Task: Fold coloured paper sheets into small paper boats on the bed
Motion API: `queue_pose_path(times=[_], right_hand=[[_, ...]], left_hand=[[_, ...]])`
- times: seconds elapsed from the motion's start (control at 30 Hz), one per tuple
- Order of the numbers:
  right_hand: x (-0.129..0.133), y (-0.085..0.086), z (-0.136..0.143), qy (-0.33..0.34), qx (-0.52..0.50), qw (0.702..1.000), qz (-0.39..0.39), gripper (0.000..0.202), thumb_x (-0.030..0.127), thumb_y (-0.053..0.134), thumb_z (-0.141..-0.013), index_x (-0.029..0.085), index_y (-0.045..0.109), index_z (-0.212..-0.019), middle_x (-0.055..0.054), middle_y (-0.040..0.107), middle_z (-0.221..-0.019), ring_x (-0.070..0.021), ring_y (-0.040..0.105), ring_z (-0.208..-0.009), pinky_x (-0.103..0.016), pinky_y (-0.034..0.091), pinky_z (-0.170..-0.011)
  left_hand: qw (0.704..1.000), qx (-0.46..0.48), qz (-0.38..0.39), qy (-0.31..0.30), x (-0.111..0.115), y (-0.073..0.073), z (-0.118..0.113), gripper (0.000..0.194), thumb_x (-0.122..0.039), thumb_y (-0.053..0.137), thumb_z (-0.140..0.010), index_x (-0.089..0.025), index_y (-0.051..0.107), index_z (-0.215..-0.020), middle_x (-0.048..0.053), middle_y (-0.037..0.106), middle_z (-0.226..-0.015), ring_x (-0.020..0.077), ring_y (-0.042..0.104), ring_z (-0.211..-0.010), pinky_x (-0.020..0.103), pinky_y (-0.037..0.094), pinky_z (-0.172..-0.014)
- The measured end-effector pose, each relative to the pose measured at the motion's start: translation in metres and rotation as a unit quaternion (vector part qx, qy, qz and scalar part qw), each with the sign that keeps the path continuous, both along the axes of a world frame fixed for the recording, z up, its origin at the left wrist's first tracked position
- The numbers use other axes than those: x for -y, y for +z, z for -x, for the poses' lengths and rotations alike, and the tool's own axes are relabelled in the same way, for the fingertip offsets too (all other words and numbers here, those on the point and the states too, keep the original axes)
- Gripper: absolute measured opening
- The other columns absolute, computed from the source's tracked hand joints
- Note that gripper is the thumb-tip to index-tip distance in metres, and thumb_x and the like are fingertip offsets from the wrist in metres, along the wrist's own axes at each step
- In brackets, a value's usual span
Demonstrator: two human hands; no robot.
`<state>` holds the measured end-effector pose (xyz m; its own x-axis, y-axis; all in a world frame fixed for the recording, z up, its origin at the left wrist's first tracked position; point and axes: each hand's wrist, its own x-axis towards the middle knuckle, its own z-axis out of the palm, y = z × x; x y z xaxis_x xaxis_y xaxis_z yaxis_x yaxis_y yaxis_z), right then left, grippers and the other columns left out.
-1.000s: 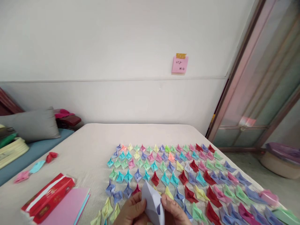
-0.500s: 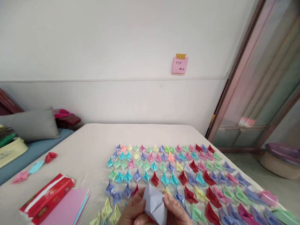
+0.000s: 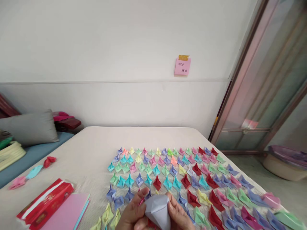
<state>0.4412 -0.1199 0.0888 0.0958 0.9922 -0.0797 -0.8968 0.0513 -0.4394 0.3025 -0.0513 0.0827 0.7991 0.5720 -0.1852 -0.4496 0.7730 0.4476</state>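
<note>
At the bottom centre, a folded piece of pale lavender paper [image 3: 158, 209] is held between both hands. My left hand [image 3: 134, 212] grips its left side, the thumb and fingers closed on it. On the right side, my right hand [image 3: 178, 212] pinches the upper edge with thumb and fingertips. Rows of small folded paper boats [image 3: 167, 182] in many colours stand on the cream-covered table [image 3: 96, 140] behind and beside the hands. The hands and held paper hide part of the nearer rows.
A red tissue pack [image 3: 45, 204] lies beside stacked coloured paper [image 3: 68, 212] at the left. Beyond are three small paper pieces [image 3: 34, 172] and a grey cushion [image 3: 35, 127]. A lined bin [image 3: 287, 163] stands on the floor at right.
The lavender paper has tilted and turned between my hands, its pointed top now lower and broader. My left thumb has lifted slightly. The whole view has shifted a little.
</note>
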Motion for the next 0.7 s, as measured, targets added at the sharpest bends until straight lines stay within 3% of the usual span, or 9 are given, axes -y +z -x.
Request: queue_pose_path(times=[0.1,0.27,0.37,0.43,0.53,0.7], right_hand=[[0.0,0.003,0.001,-0.011,0.018,1.0,0.008,0.017,0.029,0.083,-0.069,0.021,0.068,-0.075,-0.002,0.073,-0.069,-0.0191,0.068,-0.063,-0.028,0.05,-0.063],[0.006,0.021,-0.005,-0.011,0.058,0.998,0.021,0.043,0.029,0.084,-0.069,0.027,0.069,-0.109,-0.005,0.079,-0.078,-0.0214,0.073,-0.07,-0.03,0.051,-0.068],[0.01,0.027,-0.01,0.031,0.082,0.996,-0.028,0.045,0.027,0.091,-0.058,0.027,0.075,-0.1,-0.001,0.077,-0.068,-0.017,0.071,-0.061,-0.025,0.048,-0.064],[0.011,0.027,-0.012,0.059,0.094,0.993,-0.043,0.049,0.023,0.093,-0.053,0.028,0.075,-0.098,0.0,0.077,-0.067,-0.0144,0.069,-0.058,-0.022,0.045,-0.06],[0.011,0.025,-0.014,0.067,0.113,0.991,-0.038,0.043,0.022,0.093,-0.054,0.027,0.076,-0.094,-0.002,0.078,-0.071,-0.0139,0.07,-0.061,-0.02,0.043,-0.057],[0.006,0.019,-0.016,0.025,0.138,0.99,-0.019,0.028,0.025,0.091,-0.059,0.022,0.076,-0.083,-0.005,0.079,-0.069,-0.0153,0.072,-0.063,-0.019,0.045,-0.057]], left_hand=[[1.0,-0.009,0.015,0.002,0.0,0.0,0.0,0.035,-0.027,0.089,-0.063,-0.03,0.079,-0.097,-0.005,0.059,-0.028,0.0018,0.038,-0.022,0.013,0.024,-0.033],[1.0,-0.02,0.011,0.003,0.0,0.0,0.0,0.035,-0.029,0.091,-0.06,-0.029,0.081,-0.093,-0.003,0.062,-0.031,0.0014,0.041,-0.023,0.013,0.024,-0.034],[0.999,-0.036,-0.015,0.004,0.0,0.002,0.001,0.033,-0.027,0.092,-0.058,-0.026,0.081,-0.089,0.0,0.072,-0.047,-0.0014,0.044,-0.025,0.011,0.024,-0.034],[0.999,-0.036,-0.031,0.0,0.0,0.005,0.001,0.031,-0.026,0.091,-0.059,-0.025,0.08,-0.088,-0.002,0.068,-0.044,-0.0014,0.043,-0.025,0.011,0.022,-0.034],[0.998,-0.047,-0.032,-0.011,0.002,0.012,0.001,0.029,-0.025,0.09,-0.061,-0.023,0.08,-0.088,-0.006,0.056,-0.032,0.0002,0.04,-0.025,0.013,0.019,-0.032],[0.997,-0.078,0.024,-0.007,0.004,0.014,-0.001,0.023,-0.025,0.093,-0.055,-0.021,0.081,-0.074,-0.004,0.053,-0.026,0.0012,0.039,-0.024,0.013,0.017,-0.032]])
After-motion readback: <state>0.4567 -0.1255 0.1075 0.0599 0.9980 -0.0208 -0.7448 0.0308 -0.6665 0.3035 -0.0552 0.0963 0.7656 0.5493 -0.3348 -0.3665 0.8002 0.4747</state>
